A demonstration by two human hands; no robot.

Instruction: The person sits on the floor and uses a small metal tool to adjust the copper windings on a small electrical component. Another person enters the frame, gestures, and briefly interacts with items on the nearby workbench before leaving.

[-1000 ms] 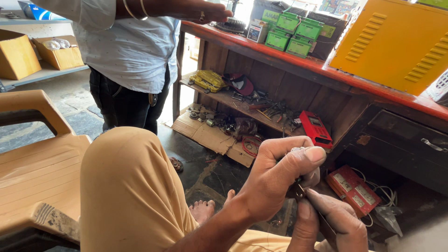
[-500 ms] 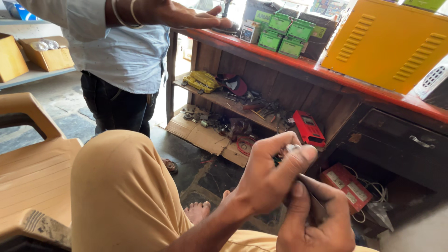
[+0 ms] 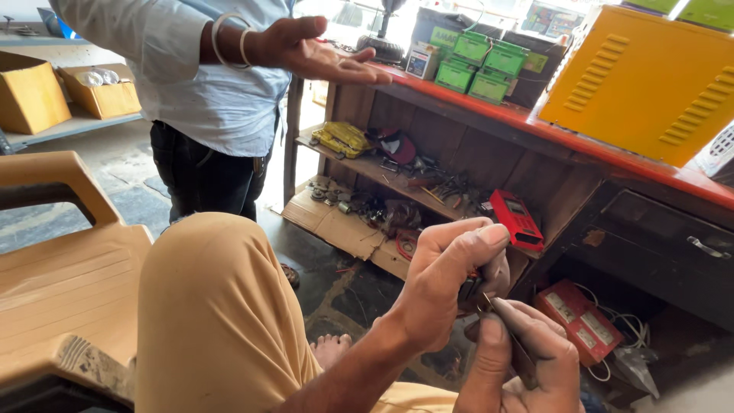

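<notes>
Over the lap, both hands curled: left [image 3: 447, 287] pinching small dark part [image 3: 470, 291]; right [image 3: 524, 367] gripping thin tool [image 3: 514, 348].

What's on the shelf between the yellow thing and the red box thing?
In the head view, between the yellow cables and the red meter lie a dark red cap and tangled tools.

hands [image 3: 489, 321] before shelf [image 3: 397, 180] | boxes [image 3: 478, 61] on counter [image 3: 612, 149] | chair [image 3: 61, 268] left

Bright daylight, sharp, glare at back
</notes>
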